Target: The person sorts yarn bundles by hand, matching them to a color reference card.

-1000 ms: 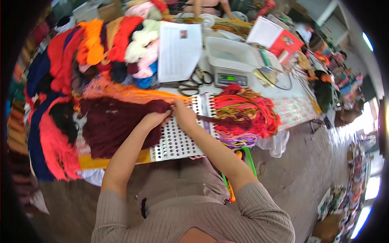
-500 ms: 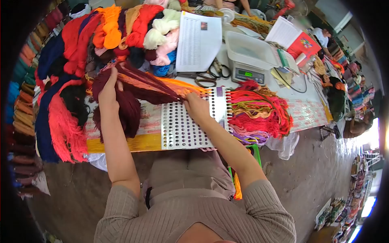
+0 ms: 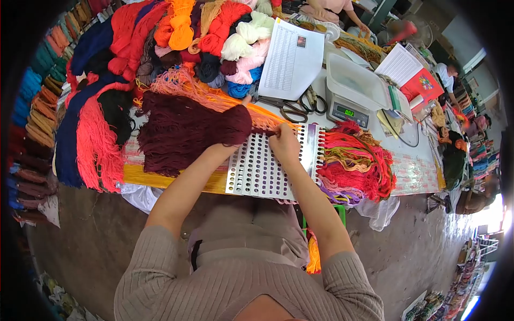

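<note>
A thick hank of maroon yarn (image 3: 187, 128) lies spread toward the left over the table. Its gathered right end is held in my left hand (image 3: 224, 152), whose fingers are largely hidden by the strands. A thin maroon strand runs from there to my right hand (image 3: 285, 144), which is closed on it above the white punched card (image 3: 257, 174). Rows of round holes cover this card. Orange yarn (image 3: 225, 100) stretches behind the maroon hank to the card's top edge. Red, pink and green threads (image 3: 356, 160) hang from the card's right side.
Colourful yarn hanks (image 3: 182, 32) pile up at the back left. Scissors (image 3: 294, 109), a printed sheet (image 3: 292, 61) and a digital scale (image 3: 348, 113) with a clear tub (image 3: 358, 80) stand behind the card. A person's arm (image 3: 356, 18) shows at the far side.
The maroon yarn, earlier lifted and stretched between my hands, now lies spread on the left. My left hand has come right and nearer the card. The view has shifted.
</note>
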Motion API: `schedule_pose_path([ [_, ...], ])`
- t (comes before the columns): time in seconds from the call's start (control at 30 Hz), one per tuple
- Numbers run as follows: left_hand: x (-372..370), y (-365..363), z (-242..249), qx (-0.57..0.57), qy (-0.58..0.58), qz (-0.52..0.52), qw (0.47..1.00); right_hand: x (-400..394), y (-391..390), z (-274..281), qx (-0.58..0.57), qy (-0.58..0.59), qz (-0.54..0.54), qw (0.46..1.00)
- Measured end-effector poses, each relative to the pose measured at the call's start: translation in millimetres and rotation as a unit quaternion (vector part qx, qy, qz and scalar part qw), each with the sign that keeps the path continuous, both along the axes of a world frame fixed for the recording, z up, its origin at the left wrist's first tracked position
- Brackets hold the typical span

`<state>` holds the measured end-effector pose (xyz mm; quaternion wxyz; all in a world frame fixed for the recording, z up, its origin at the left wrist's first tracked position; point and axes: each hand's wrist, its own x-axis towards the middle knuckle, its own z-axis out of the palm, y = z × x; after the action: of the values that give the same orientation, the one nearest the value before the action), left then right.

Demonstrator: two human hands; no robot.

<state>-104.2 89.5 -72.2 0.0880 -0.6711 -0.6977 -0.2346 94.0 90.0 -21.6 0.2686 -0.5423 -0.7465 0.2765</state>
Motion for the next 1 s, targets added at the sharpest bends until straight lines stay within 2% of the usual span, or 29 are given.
schedule_pose_path([
  [0.03,-1,-15,38,-0.031,-0.444,-0.086,0.891,-1,-2,7,0.023,-0.042,0.026,0.999],
  [0.07,-10,-22,59,-0.001,-0.472,-0.068,0.879,-3,-5,9,0.041,-0.084,0.054,0.994],
  [0.1,-22,-34,73,0.051,-0.342,-0.098,0.933,-6,-9,9,0.095,-0.129,0.073,0.984],
  [0.13,-35,-46,87,0.117,-0.204,-0.106,0.966,-8,-10,8,0.1,-0.124,0.079,0.984],
  [0.23,-15,-47,94,0.148,-0.196,-0.097,0.965,-10,-10,12,0.067,-0.127,0.082,0.986],
  [0.27,2,-42,105,-0.067,-0.456,-0.018,0.887,-10,-10,11,0.065,-0.127,0.077,0.987],
  [0.3,7,-32,74,-0.076,-0.552,-0.069,0.827,-9,-10,12,0.063,-0.128,0.074,0.987],
  [0.37,24,-38,57,-0.058,-0.414,-0.147,0.897,-9,-11,13,0.061,-0.129,0.074,0.987],
  [0.4,23,-38,55,-0.055,-0.416,-0.148,0.896,-9,-11,12,0.065,-0.126,0.073,0.987],
  [0.47,17,-42,49,-0.031,-0.206,-0.191,0.959,-8,-9,11,0.058,-0.139,0.074,0.986],
  [0.5,16,-44,46,-0.02,-0.267,-0.188,0.945,-8,-10,12,0.058,-0.135,0.072,0.986],
  [0.63,1,-37,41,-0.032,-0.25,-0.155,0.955,-8,-9,10,0.054,-0.117,0.067,0.989],
  [0.7,-1,-37,43,-0.1,-0.368,-0.138,0.914,-8,-9,8,0.055,-0.106,0.062,0.991],
  [0.77,6,-34,49,0.02,-0.168,-0.146,0.975,-7,-9,11,0.06,-0.081,0.053,0.993],
  [0.8,17,-38,59,-0.026,-0.289,-0.179,0.94,-6,-8,12,0.06,-0.067,0.054,0.994],
  [0.83,21,-33,59,-0.023,-0.288,-0.181,0.94,-5,-9,12,0.057,-0.054,0.055,0.995],
  [0.9,25,-19,47,-0.179,-0.201,-0.132,0.954,-4,-10,7,0.095,-0.035,0.075,0.992],
  [0.97,1,10,28,-0.235,-0.362,-0.094,0.897,-1,-10,8,0.111,-0.022,0.115,0.987],
  [1.0,11,-8,75,-0.145,-0.298,-0.034,0.943,-1,-10,7,0.112,-0.032,0.118,0.986],
])
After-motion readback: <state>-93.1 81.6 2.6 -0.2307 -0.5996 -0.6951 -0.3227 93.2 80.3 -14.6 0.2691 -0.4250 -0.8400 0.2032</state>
